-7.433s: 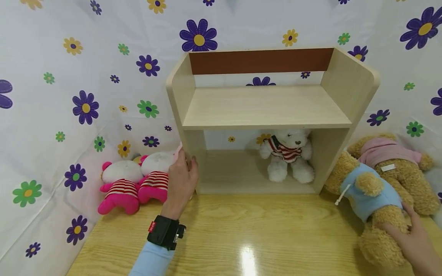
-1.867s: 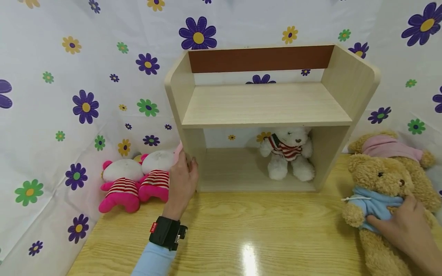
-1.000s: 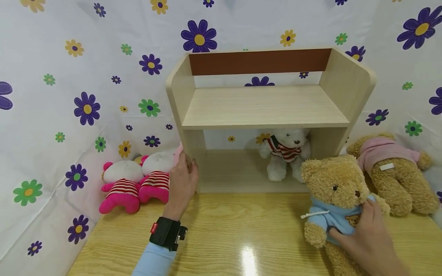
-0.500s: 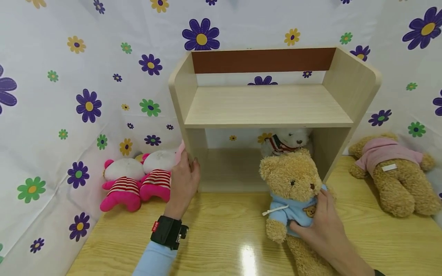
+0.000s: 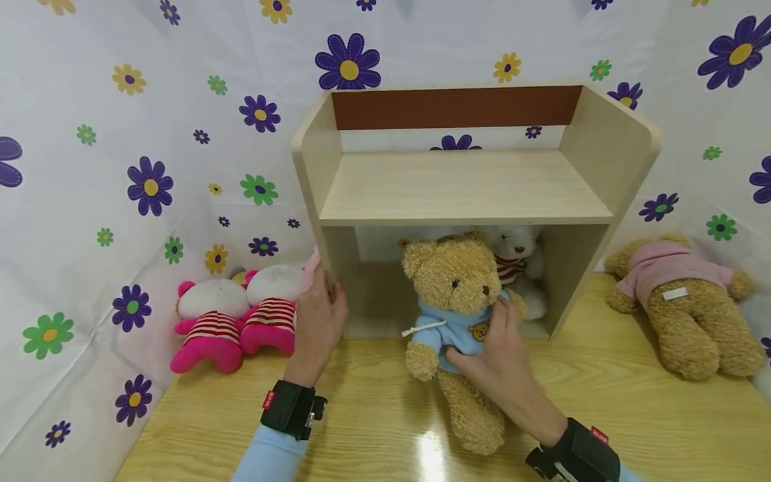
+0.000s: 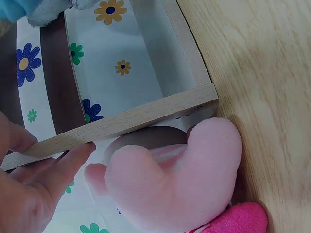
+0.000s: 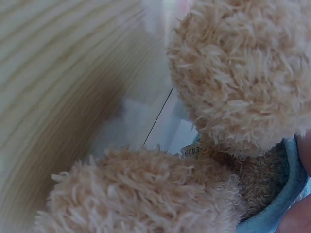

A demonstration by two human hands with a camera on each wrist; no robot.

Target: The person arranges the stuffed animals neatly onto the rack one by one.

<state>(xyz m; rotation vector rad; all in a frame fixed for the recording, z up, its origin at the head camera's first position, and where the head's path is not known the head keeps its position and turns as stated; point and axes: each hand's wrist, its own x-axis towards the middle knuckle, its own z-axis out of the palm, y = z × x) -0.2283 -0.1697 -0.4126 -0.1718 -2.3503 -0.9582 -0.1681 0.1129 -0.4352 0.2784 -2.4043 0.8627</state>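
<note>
My right hand grips a tan teddy bear in a blue hoodie by its torso, upright in front of the shelf's lower opening. The bear's furry leg fills much of the right wrist view, with fingertips at the hoodie hem. My left hand holds the left side panel of the wooden shelf. In the left wrist view, thumb and fingers pinch the panel edge. A white bear in a striped sweater sits in the lower compartment, partly hidden behind the teddy bear.
Two magenta-and-white plush dolls in striped tops lie left of the shelf; a pale pink plush touches or nearly touches its side. A tan bear in a pink top lies at the right on the wooden table. Flowered cloth hangs behind.
My right hand has turned the blue-hoodie bear face-up and carried it left from the table's right side to the shelf's front. My left hand stays on the side panel.
</note>
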